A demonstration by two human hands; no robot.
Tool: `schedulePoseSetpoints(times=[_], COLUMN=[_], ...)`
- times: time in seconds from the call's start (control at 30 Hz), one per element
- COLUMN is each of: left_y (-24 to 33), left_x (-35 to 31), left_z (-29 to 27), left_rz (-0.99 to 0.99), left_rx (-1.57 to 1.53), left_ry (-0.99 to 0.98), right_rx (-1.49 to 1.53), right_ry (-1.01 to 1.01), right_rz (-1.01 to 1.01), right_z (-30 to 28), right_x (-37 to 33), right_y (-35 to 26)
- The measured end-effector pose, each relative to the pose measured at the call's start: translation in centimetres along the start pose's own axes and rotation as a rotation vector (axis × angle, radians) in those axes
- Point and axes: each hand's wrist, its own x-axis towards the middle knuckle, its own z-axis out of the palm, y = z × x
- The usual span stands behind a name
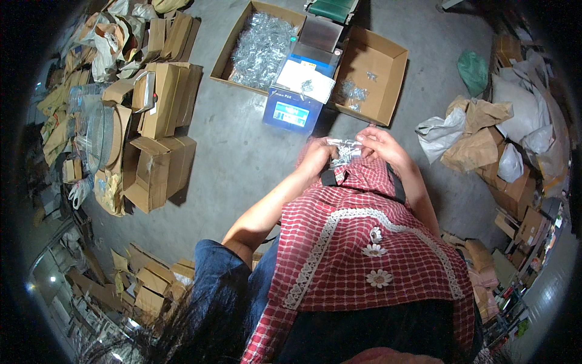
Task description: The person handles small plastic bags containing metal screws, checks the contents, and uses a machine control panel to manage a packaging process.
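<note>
In front of my apron, a small clear plastic bag (345, 151) of shiny metal-looking pieces is held between my two hands. My left hand (315, 158) pinches its left side, fingers partly hidden. At the opposite edge, my right hand (382, 144) closes thumb and fingers on the plastic. Just beyond stands a blue machine (274, 116) with a lit panel. A white sheet (294, 74) lies on top, carrying a little heap of small metallic pieces (307, 86).
Left of the machine, a cardboard box (219, 68) holds a heap of small clear bags (260, 48). Another carton (388, 76), on the right, has a few bags (353, 92). A green conveyor belt (332, 10) rises behind. Stacked cartons (162, 100) and sacks (515, 103) flank the grey floor.
</note>
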Motion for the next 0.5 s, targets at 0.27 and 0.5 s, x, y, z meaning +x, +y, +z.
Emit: schedulePoseSetpoints(times=[0.27,0.5], left_y=[0.0,1.0], left_x=[-0.9,-2.0], left_z=[0.9,1.7], left_rz=[0.092,0.078], left_rx=[-0.064,-0.113], left_ry=[0.034,0.101], right_rx=[0.139,0.093], right_ry=[-0.120,-0.070], right_rz=[-0.061,-0.086], right_z=[0.8,0.5], right_x=[-0.3,0.9], right_y=[-0.9,-0.4])
